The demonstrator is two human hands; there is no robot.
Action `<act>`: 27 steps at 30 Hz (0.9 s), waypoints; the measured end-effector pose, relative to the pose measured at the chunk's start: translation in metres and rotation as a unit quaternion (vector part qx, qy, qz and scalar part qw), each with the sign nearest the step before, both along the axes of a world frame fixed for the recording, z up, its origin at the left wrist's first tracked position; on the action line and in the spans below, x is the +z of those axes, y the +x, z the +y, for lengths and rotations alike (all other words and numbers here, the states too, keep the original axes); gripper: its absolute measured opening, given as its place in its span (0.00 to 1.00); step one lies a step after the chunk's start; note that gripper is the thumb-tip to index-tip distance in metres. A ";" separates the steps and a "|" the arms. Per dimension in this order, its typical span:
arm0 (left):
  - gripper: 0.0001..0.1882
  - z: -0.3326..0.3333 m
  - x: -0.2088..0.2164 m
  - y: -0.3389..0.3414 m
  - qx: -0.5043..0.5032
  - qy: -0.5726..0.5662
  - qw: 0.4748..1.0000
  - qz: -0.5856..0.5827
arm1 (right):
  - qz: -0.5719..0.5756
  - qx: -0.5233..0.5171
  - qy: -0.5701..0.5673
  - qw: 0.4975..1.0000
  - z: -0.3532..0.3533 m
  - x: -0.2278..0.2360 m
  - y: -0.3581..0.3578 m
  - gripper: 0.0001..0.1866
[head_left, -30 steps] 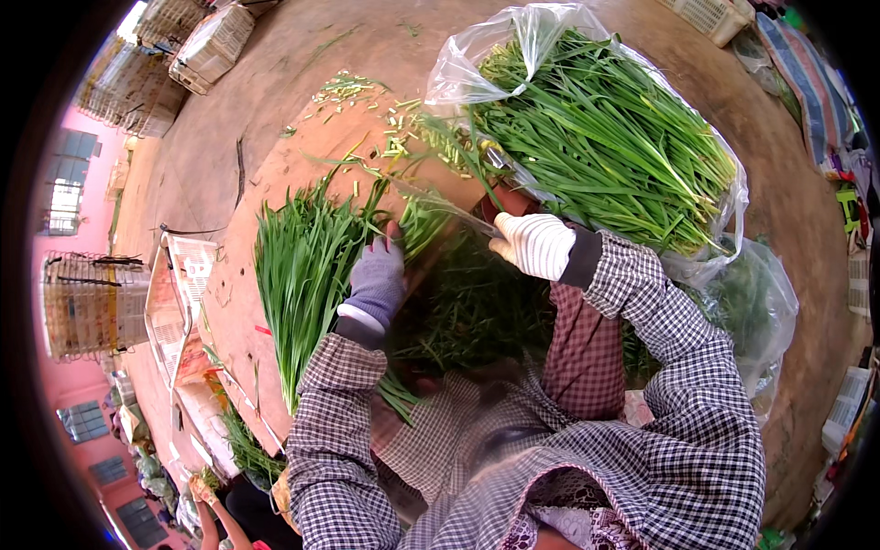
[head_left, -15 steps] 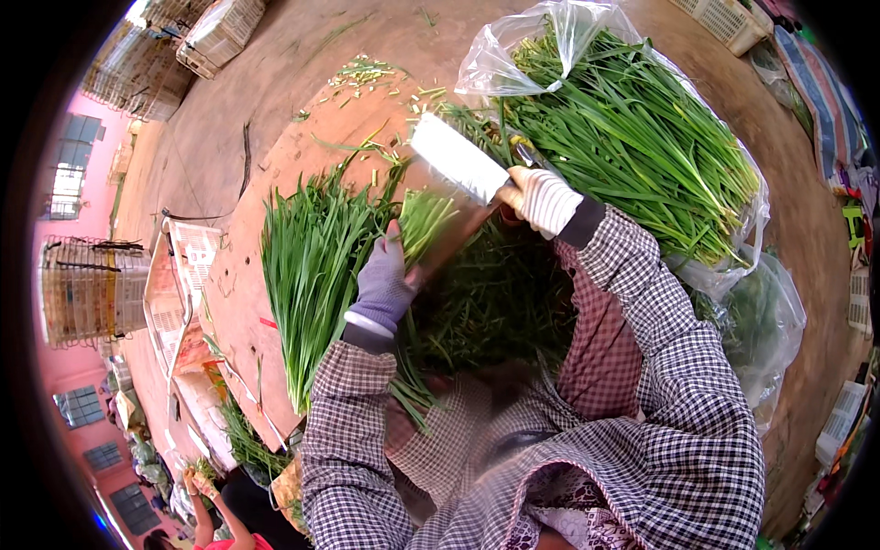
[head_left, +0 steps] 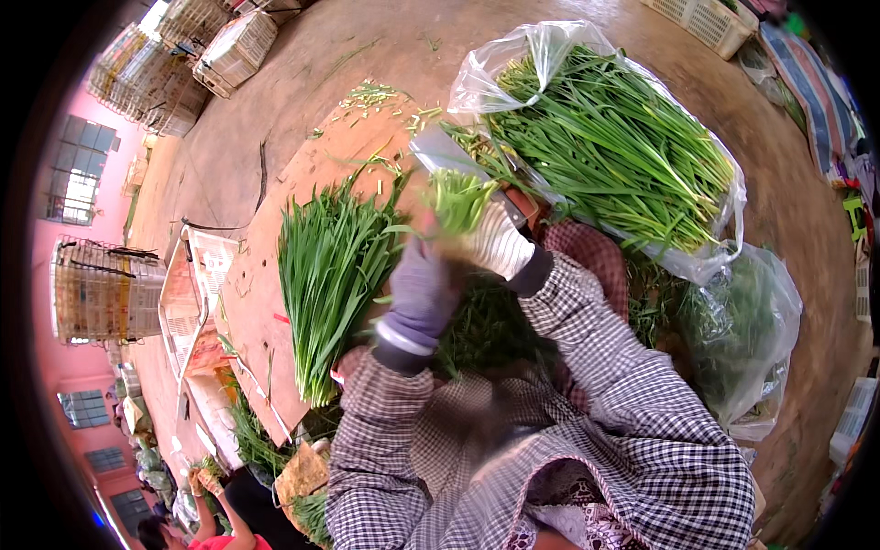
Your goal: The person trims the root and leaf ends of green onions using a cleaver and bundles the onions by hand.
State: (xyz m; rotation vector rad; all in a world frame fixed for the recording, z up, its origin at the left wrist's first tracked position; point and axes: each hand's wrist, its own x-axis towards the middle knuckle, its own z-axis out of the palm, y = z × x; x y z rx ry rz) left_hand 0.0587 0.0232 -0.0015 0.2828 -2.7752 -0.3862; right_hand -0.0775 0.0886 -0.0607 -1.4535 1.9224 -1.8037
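My left hand [head_left: 423, 286], in a purple-grey glove and blurred by motion, is closed on a small bunch of green chives [head_left: 461, 196] with its pale stem ends up. Close beside it, my right hand [head_left: 500, 240], in a white striped glove, is closed at the handle end of a cleaver [head_left: 438, 149]; the bunch hides part of the blade and of the grip. Left of my hands, a larger heap of chives [head_left: 330, 266] lies on a reddish-brown board [head_left: 261, 302]. Cut stem bits [head_left: 368, 99] are scattered at the board's far edge.
An open clear plastic bag [head_left: 573, 37] full of chives lies at the right, with another clear bag [head_left: 752, 339] nearer me. Loose leaves [head_left: 495, 321] lie below my hands. Crates [head_left: 108, 289] stand at the left. Another person's hands [head_left: 209, 484] show at the lower left.
My left hand has moved right with the small bunch, and my right hand has come left and down. The cleaver blade, previously in front, is now partly behind the bunch.
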 end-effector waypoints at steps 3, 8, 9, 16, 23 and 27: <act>0.43 0.033 -0.026 0.012 0.012 0.044 0.998 0.045 | -0.222 -0.045 -0.057 0.972 0.024 0.040 0.021 0.16; 0.43 0.112 -0.005 0.061 -0.031 -0.060 0.998 0.013 | -0.251 -0.044 -0.163 0.953 0.088 0.082 -0.044 0.18; 0.43 0.131 -0.001 0.069 -0.037 -0.034 0.999 0.006 | -0.185 -0.122 -0.118 0.968 0.099 0.092 -0.056 0.15; 0.41 0.179 -0.017 0.031 -0.075 0.723 0.686 0.009 | -0.146 -0.067 -0.180 0.970 0.108 0.136 -0.019 0.19; 0.38 0.111 0.028 0.000 -0.162 0.895 0.324 0.259 | -0.352 0.009 -0.302 0.886 0.148 0.117 0.026 0.21; 0.19 0.052 -0.006 0.027 -0.167 0.892 0.258 0.330 | -0.436 0.054 -0.295 0.849 0.165 0.084 0.044 0.23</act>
